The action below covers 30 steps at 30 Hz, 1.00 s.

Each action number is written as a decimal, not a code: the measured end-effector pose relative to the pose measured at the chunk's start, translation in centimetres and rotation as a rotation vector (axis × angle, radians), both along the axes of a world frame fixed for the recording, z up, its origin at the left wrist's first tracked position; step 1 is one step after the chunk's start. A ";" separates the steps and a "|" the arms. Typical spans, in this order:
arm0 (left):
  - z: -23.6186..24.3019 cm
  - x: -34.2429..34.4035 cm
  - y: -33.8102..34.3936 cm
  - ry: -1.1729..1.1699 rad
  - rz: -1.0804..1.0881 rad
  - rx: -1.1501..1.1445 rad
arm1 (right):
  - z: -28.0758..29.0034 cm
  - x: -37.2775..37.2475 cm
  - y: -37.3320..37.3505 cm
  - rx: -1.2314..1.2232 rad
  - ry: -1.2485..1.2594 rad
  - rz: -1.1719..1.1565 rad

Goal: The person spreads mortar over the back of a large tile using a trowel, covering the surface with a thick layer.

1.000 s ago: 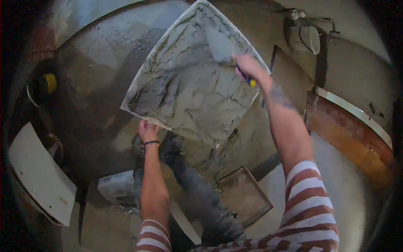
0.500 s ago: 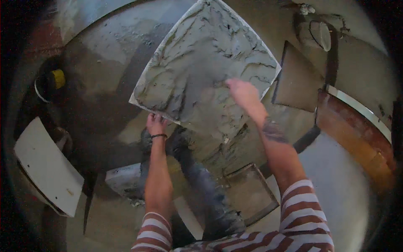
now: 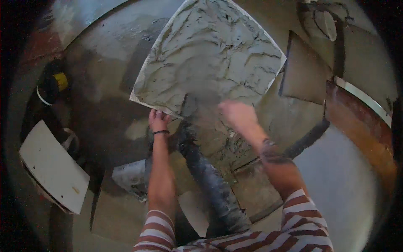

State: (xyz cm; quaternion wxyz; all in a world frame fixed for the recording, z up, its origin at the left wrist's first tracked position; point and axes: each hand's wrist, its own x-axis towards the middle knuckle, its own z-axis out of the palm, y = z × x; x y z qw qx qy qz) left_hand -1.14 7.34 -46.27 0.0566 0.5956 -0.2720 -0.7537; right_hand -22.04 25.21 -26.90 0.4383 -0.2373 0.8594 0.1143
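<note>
A large square tile (image 3: 138,80) is tilted up in front of me, its face spread with ridged grey mortar (image 3: 210,54). My left hand (image 3: 158,121) grips its lower left edge, fingers over the rim. My right hand (image 3: 240,115) is closed and smeared by motion near the tile's lower corner. From it a blurred grey blade, seemingly a trowel (image 3: 201,98), presses on the mortar; its handle is hidden in my fist.
Loose mortar (image 3: 237,147) lies on the floor below the tile. A white board (image 3: 54,168) leans at left, near a black bucket-like thing with a yellow patch (image 3: 61,81). Brown square tiles (image 3: 304,71) lie at right, beside a curved reddish-brown panel (image 3: 357,122).
My right hand has swept the blurred blade down and toward me, to the tile's lower corner. The left hand keeps its hold on the edge. The whole view has shifted slightly.
</note>
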 end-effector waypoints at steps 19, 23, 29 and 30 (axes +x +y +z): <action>0.0 -0.7 0.5 -0.029 -0.028 -0.021 | -1.9 -15.9 7.4 -0.231 0.041 -0.519; 0.2 -0.1 -0.5 -0.033 -0.031 -0.041 | -0.7 -7.0 8.1 -0.319 -0.245 -1.254; -1.2 0.5 -0.4 0.012 -0.052 -0.011 | 1.3 -5.2 8.1 -0.335 -0.356 -1.326; -1.3 0.2 -0.3 0.017 -0.055 -0.019 | 0.5 -5.0 8.6 -0.425 -0.278 -1.344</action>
